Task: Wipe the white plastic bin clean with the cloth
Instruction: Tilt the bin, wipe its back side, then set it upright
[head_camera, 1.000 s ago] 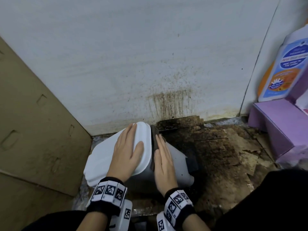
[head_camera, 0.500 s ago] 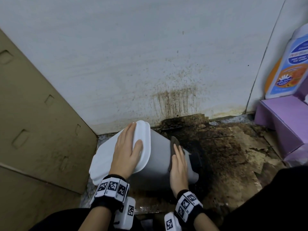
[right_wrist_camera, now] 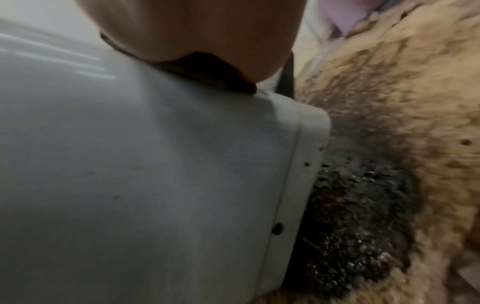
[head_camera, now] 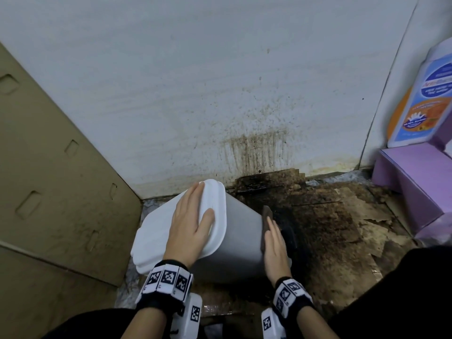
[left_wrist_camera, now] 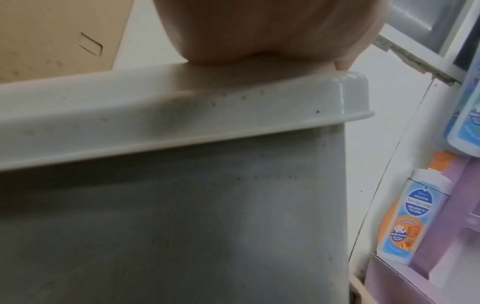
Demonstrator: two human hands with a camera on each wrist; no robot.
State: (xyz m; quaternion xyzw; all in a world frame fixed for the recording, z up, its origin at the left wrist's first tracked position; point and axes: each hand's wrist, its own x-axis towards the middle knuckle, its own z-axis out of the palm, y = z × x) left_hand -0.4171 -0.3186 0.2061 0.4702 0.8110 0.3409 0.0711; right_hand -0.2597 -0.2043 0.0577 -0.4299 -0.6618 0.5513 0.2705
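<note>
1. Nearest the camera, two forearms reach forward, each with a wristband (head_camera: pixel 166 281) of black-and-white square markers.
2. The left hand (head_camera: pixel 189 223) lies flat on the white lid (head_camera: pixel 156 228) of the white plastic bin (head_camera: pixel 241 241), fingers straight and together, thumb spread to the side near the lid's right edge. In the left wrist view the palm (left_wrist_camera: pixel 259 30) presses on the lid's top, and small dark specks dot the lid rim (left_wrist_camera: pixel 233 115) and the grey-white side below it.
3. The bin is tilted, its lid end leaning left toward the cardboard sheet (head_camera: pixel 56 182), its base on the dirty floor (head_camera: pixel 342 228) just in front of the wall.
4. The right hand (head_camera: pixel 274 248) presses a dark brown cloth (head_camera: pixel 266 214) flat against the bin's right side, fingers straight and close together; the cloth's tip sticks out past the fingertips. The right wrist view shows the cloth (right_wrist_camera: pixel 207 72) sandwiched between palm and bin wall, near the lower corner.
5. Beside that corner the floor is black, wet-looking grime, fading to torn brown patches farther right.
6. Behind, the white wall (head_camera: pixel 195 81) carries brown streaks and spatter (head_camera: pixel 254 150) just above the floor.
7. Far right, a purple box (head_camera: pixel 415 182) stands with a blue-and-orange labelled bottle (head_camera: pixel 423 101) behind it.
</note>
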